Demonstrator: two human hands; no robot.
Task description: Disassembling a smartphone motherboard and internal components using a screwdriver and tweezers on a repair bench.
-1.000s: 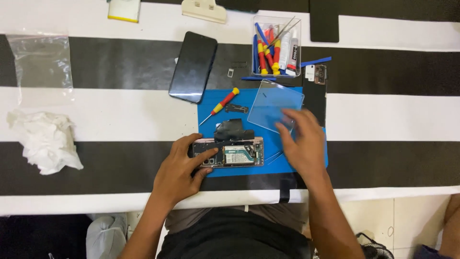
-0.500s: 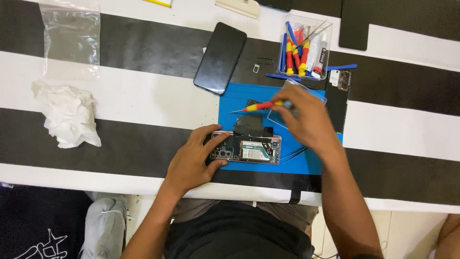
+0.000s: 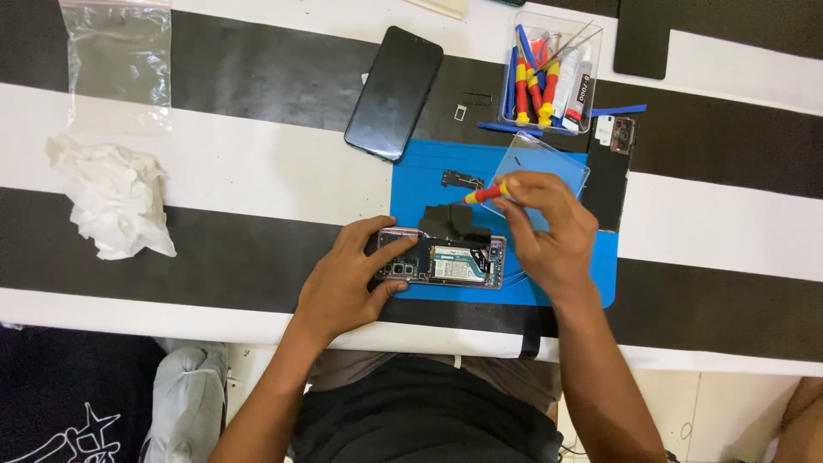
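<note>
Since a second ago the right hand has picked up the red-and-yellow screwdriver, fingers pinched on its handle, tip toward nine o'clock. The left hand grips the left end of the opened phone on the blue mat. At twelve o'clock sits a clear tool tray; at eleven, a black screen panel; at nine, crumpled tissue.
</note>
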